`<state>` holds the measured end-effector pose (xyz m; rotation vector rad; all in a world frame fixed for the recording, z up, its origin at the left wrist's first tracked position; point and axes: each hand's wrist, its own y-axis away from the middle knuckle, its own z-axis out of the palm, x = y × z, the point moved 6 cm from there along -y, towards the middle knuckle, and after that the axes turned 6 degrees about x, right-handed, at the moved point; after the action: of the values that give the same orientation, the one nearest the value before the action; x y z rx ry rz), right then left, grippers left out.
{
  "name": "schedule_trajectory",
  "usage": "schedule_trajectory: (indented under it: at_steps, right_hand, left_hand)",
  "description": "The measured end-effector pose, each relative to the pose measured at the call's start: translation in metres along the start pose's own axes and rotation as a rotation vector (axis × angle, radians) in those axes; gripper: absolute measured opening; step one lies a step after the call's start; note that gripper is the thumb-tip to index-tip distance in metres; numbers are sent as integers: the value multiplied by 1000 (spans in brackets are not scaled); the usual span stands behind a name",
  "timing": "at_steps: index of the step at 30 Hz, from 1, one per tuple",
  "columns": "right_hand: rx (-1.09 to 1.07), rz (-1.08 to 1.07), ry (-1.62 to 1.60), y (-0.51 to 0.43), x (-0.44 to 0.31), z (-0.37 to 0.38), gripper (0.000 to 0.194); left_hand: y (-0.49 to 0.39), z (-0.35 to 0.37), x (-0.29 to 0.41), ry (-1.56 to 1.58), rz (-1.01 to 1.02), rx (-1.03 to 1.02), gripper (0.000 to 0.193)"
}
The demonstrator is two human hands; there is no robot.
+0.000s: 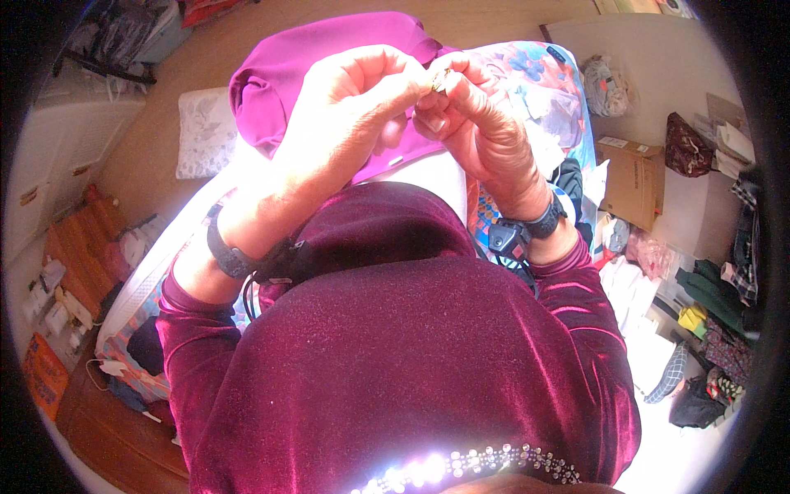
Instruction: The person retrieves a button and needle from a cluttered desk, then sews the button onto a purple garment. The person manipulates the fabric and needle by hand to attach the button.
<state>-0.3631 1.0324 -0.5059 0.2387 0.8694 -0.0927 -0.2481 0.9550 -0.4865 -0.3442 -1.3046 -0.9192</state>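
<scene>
A small gold-coloured metal piece (440, 80), too small to name exactly, is raised between my fingertips. My right hand (484, 117) pinches it between thumb and forefinger. My left hand (364, 92) meets it from the other side, its thumb and forefinger pressed together at the piece; whether a thread or another part lies between them is hidden. Below both hands spreads a magenta cloth garment (278, 68), with a small white label (395, 160) near its edge. Wrist straps circle both forearms, and a small black camera device (508, 238) sits at my right wrist.
I sit on a bed with a floral cover (524, 68). A folded pale patterned cloth (203, 129) lies at the left. To the right are a cardboard box (629, 179), a plastic bag (605, 86) and heaped clothes (710, 296). A dark remote-like object (555, 55) rests on the bed.
</scene>
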Motion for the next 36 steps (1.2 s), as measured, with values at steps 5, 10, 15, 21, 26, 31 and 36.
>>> schedule_trajectory:
  at_steps: [5,10,15,21,26,31,36]
  right_hand:
    - [7,-15,4,0,0,1,23]
    - [-2,-10,-19,2,1,1,26]
    - [0,18,-31,5,3,2,26]
    - [21,44,11,9,3,1,28]
    - [-2,55,19,9,4,1,28]
    - [109,113,0,12,11,-1,30]
    - [37,143,112,10,9,5,30]
  left_hand:
    - [2,0,-2,26,9,-15,18]
    - [2,3,-3,50,114,-25,14]
    - [5,2,0,69,248,-15,19]
    - [8,1,0,-17,319,5,23]
    - [14,-3,3,-146,356,54,23]
    - [21,-2,21,-630,782,93,19]
    - [24,1,21,-764,936,143,13]
